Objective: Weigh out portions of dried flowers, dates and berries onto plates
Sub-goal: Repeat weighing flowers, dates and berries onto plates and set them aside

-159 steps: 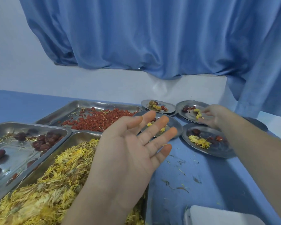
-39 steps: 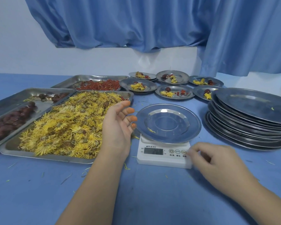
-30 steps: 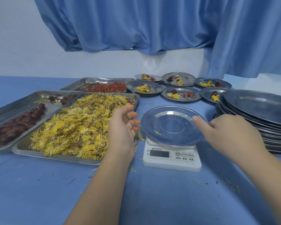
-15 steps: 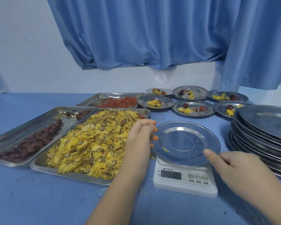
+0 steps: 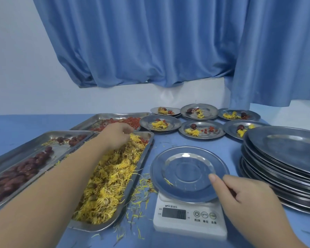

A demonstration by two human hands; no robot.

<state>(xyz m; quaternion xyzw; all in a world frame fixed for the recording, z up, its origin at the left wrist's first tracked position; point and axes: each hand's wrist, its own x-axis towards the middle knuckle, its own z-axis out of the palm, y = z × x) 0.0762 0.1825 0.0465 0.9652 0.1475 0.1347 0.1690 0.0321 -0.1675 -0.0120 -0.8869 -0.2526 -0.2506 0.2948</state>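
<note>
A white digital kitchen scale [image 5: 189,214] sits low and right of centre on a blue table [image 5: 16,122], its grey display [image 5: 174,213] showing zeros; the three round buttons carry small Chinese labels too blurred to read. On it rests a round steel plate [image 5: 189,173] holding only a stray yellow petal. The right hand [image 5: 240,192], lower right, has its thumb on the plate's near rim, fingers loosely curled. At centre left, a rectangular steel tray [image 5: 141,158] is heaped with dried yellow flowers [image 5: 111,176]; the left hand [image 5: 115,136] reaches into its far end, fingertips bunched on flowers. Left, a tray of dark red dates [image 5: 18,172]. Behind, a tray of red berries [image 5: 132,121]. Six filled plates [image 5: 201,129] lie at upper right, and a stack of empty plates [image 5: 283,167] at right
</note>
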